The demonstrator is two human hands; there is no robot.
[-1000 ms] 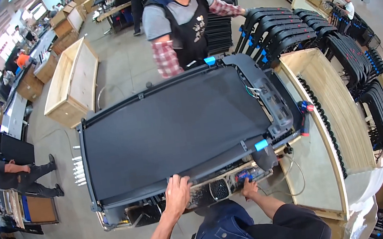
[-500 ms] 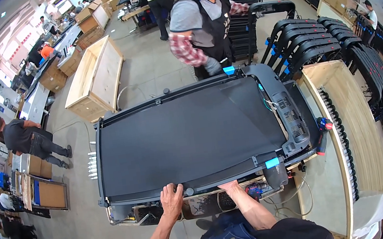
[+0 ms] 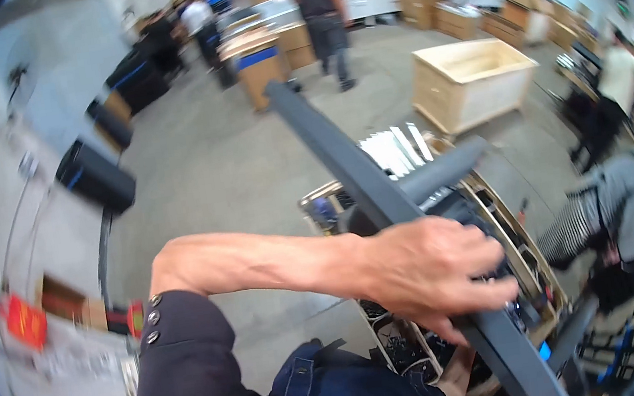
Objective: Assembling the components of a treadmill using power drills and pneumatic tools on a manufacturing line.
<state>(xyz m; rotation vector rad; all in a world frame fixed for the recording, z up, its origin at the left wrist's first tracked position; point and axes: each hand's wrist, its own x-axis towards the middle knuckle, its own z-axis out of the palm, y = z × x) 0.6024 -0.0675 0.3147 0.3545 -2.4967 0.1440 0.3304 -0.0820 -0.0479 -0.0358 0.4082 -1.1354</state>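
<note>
Evidently, I have the left hand [image 3: 433,271] palm down across the dark grey beam [image 3: 339,150], fingers over its right side and thumb toward its near side; blur prevents me from certifying whether the grip is firm. Of the right hand [image 3: 457,377] I note only a strip of skin low beside the beam, so I cannot tell its state. Principal hazard, in my judgement: the beam's long far end could swing or dip if the left hand's hold is loose or sits off the balance point, and fingers could be pinched against whatever lies beneath. As to position, the beam is directly under the left hand, touching it, slanting from beyond the bench's far left corner to its near right side. Below, along the near left edge of the bench [image 3: 533,257], a bin of small black parts [image 3: 398,340] sits close to the hand. A grey cylinder [image 3: 442,168] lies toward the far end, with silver rods [image 3: 393,151] at the far edge. Farther out I record a wooden crate [image 3: 470,103] and, off the right edge, a co-worker in a striped sleeve [image 3: 569,231].
</note>
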